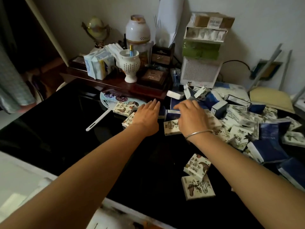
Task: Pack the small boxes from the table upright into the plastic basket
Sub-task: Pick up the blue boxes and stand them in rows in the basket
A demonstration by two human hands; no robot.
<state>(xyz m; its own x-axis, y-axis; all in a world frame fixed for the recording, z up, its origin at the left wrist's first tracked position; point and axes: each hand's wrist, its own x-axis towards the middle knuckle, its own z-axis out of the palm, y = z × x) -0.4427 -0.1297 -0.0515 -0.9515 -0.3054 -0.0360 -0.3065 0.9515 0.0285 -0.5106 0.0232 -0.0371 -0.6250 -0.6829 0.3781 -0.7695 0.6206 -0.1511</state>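
While both of your arms stretch out over the black table (69, 129), your left hand (147, 116) lies flat with its fingers spread and straight, palm down, holding nothing; it rests over the edge of a white patterned box (127, 120) that lies flat beneath your wrist. Your right hand (192, 116) sits just beside it, fingers curled downward over a dark blue box (172, 114) — whether they have actually closed on it you cannot tell from this angle. A thin silver bracelet (198, 133) circles that right wrist, and a white box with a plant drawing (171, 128) lies flat just below the hand.

The small boxes are heaped to your right in a loose pile (239, 123), white printed ones mixed with dark blue ones, lying at every angle and touching one another. Two more white boxes (197, 176) lie apart from the heap, nearer to you on the table, one overlapping the other. A pale edge (115, 210) shows at the bottom of the view, too cut off to say that it is the basket.

Behind your left hand a round plastic fan (113, 100) lies flat with its white handle pointing toward you. Farther back — on a dark wooden stand — a white vase (130, 66) holds a blue pen, and a stack of cartons (204, 45) leans against the wall.
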